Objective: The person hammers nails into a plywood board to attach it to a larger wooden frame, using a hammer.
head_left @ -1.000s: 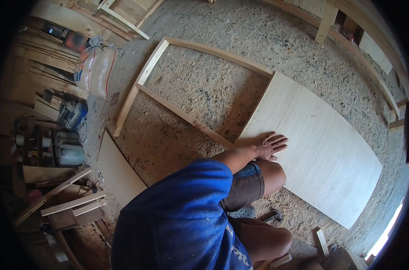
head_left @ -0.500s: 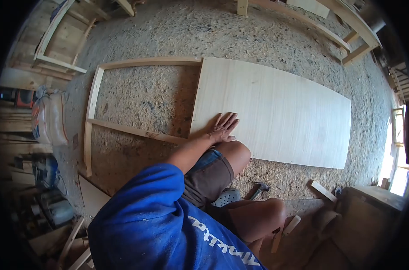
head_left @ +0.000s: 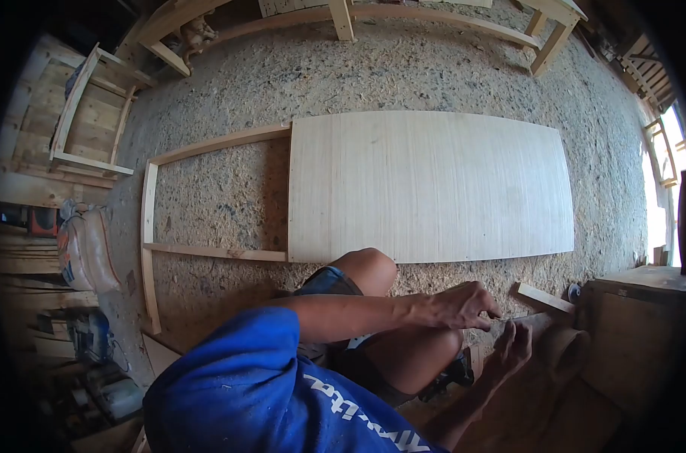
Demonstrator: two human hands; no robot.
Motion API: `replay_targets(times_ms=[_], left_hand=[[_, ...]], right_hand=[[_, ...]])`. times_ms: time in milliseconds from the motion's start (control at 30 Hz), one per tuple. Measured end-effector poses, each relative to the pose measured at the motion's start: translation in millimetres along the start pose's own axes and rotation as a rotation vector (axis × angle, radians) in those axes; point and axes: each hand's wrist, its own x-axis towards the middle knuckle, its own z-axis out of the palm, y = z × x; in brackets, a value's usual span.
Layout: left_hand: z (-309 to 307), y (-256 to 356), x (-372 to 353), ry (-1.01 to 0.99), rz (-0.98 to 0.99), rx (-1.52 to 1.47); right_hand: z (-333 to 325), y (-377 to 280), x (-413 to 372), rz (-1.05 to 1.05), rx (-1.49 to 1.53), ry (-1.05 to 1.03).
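Observation:
My left hand (head_left: 466, 306) reaches across above my bent knee, its fingers curled and drawn together. Close to it, on the right, is my right hand (head_left: 512, 349), also with bent fingers. Anything held between the fingertips is too small to make out. Beyond my knees a pale plywood panel (head_left: 433, 189) lies flat over the right part of a wooden frame (head_left: 214, 251). The frame's left part is uncovered, with a crossbar meeting the panel's edge. Neither hand touches the panel.
A short wood offcut (head_left: 545, 297) lies right of my hands, near a wooden box (head_left: 637, 325). A long wooden bench frame (head_left: 343, 21) stands at the back. A stuffed sack (head_left: 88, 245) and power tools (head_left: 94, 347) are at the left. Shavings cover the floor.
My left hand has lifted off the panel, where it lay flat, and moved right and down towards my right hand, which has come into view. The camera view has shifted.

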Motion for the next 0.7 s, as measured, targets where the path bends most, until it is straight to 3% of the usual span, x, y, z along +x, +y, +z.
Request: replay_targets(times_ms=[33,67,167,200,233,300,367,400,433,467,633,700], left_hand=[[15,4,12,-0.058,-0.12,-0.048],[17,12,21,0.096,0.049,-0.004],[-1,34,28,0.186,0.103,-0.01],[6,22,25,0.506,0.415,0.16],[1,16,22,0.516,0.404,0.175],[-50,25,27,0.241,0.194,0.372],[-109,64,35,0.133,-0.078,0.383],[-133,85,34,0.164,-0.145,0.449],[-157,104,33,0.196,-0.212,0.518],[-178,119,31,0.26,-0.259,0.588],[-281,143,35,0.508,-0.32,0.704],[-315,162,22,0.529,-0.312,1.103]], right_hand=[[2,-17,12,-0.027,0.103,-0.052],[-2,-23,21,-0.022,0.102,-0.058],[3,-27,41,-0.116,0.159,-0.127],[12,-22,44,-0.124,0.276,-0.141],[21,-15,44,-0.129,0.39,-0.152],[41,17,39,0.163,0.371,-0.224],[60,97,12,0.475,0.105,-0.411],[68,180,-12,0.347,-0.343,-0.614],[77,257,-47,-0.01,-0.763,-0.916],[84,312,-95,0.25,-0.701,-0.942],[75,288,-109,0.259,-0.617,-0.901],[84,269,-99,0.259,-0.584,-0.892]])
